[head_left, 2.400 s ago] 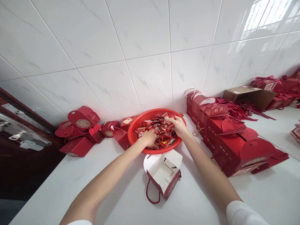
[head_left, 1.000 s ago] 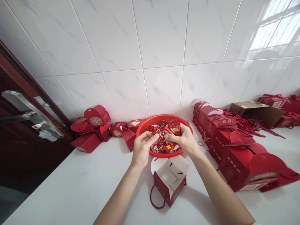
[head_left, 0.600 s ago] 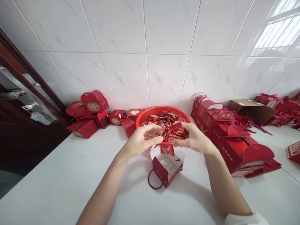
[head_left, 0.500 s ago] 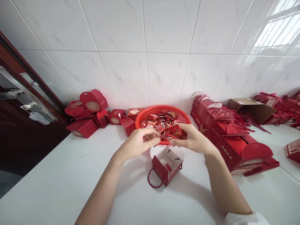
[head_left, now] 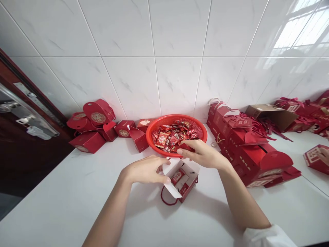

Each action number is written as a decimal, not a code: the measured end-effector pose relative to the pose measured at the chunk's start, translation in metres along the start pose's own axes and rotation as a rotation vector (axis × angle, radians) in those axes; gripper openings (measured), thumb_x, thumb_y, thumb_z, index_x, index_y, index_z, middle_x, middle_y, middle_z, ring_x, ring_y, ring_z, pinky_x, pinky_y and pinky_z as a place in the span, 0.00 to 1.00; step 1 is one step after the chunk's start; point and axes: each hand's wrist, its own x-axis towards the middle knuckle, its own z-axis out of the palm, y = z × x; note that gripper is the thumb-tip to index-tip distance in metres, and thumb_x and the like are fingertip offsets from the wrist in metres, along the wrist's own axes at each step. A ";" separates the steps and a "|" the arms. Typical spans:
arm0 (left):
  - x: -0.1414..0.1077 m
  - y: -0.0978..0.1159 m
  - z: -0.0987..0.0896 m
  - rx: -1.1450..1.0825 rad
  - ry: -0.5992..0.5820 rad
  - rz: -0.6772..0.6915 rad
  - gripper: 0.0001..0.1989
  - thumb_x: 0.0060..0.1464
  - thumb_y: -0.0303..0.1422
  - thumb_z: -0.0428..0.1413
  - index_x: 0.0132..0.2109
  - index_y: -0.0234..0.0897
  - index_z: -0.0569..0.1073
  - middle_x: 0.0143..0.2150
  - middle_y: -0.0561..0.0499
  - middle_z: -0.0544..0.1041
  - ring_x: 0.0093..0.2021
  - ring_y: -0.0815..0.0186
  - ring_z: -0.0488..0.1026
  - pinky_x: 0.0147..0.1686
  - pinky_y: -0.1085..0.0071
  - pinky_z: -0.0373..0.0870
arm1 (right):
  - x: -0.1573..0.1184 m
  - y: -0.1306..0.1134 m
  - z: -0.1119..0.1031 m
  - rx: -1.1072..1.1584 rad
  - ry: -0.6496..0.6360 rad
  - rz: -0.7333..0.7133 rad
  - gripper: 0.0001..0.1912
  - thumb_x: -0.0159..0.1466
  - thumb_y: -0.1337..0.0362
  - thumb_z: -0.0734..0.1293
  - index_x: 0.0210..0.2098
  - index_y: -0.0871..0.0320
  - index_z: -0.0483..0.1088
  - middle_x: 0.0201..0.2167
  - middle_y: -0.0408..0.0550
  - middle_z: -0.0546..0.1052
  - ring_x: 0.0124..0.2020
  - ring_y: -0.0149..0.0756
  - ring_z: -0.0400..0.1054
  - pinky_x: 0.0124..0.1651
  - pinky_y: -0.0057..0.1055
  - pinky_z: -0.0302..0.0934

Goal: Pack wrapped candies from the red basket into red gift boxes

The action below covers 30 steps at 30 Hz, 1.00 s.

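An opened red gift box (head_left: 189,192) with a white inside and a dark red cord handle stands on the white table, small red packets (head_left: 178,176) lying in it. My left hand (head_left: 147,170) is at the box's left side, thumb and fingers closed on its raised flap. Just behind the box, my right hand (head_left: 203,153) holds a red packet (head_left: 185,146) between thumb and fingers. Beyond it sits a red plastic basket (head_left: 149,135) filled with wrapped sweets (head_left: 174,137).
Red boxes (head_left: 88,141) are piled at the left, near a dark door (head_left: 15,151). On the right stands a long row of red boxes (head_left: 246,154), with an open cardboard box (head_left: 280,118) behind. Another person's hand (head_left: 324,155) touches a red box (head_left: 312,158) at the right edge.
My left hand has come from the basket's edge down to the box flap. My right hand has moved slightly down and left with a packet. Another person's hand has appeared at the right.
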 end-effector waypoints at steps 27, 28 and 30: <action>-0.008 0.013 0.003 0.070 -0.117 0.038 0.27 0.49 0.53 0.62 0.52 0.43 0.75 0.46 0.50 0.77 0.52 0.54 0.71 0.43 0.70 0.65 | -0.082 0.024 0.001 -0.248 -0.043 0.332 0.31 0.64 0.38 0.65 0.51 0.58 0.75 0.46 0.57 0.79 0.44 0.49 0.74 0.44 0.37 0.66; -0.008 0.014 0.003 0.070 -0.111 0.050 0.26 0.50 0.53 0.61 0.50 0.42 0.76 0.46 0.50 0.77 0.51 0.54 0.71 0.42 0.70 0.65 | -0.087 0.023 0.004 -0.210 -0.010 0.297 0.31 0.65 0.38 0.64 0.52 0.57 0.74 0.48 0.56 0.79 0.46 0.48 0.74 0.46 0.38 0.66; -0.007 0.017 0.004 0.061 -0.093 0.083 0.23 0.53 0.53 0.59 0.47 0.41 0.76 0.45 0.50 0.77 0.49 0.55 0.72 0.41 0.70 0.64 | -0.096 0.020 0.012 -0.133 0.021 0.240 0.30 0.66 0.40 0.64 0.55 0.55 0.74 0.52 0.56 0.77 0.50 0.47 0.72 0.51 0.39 0.66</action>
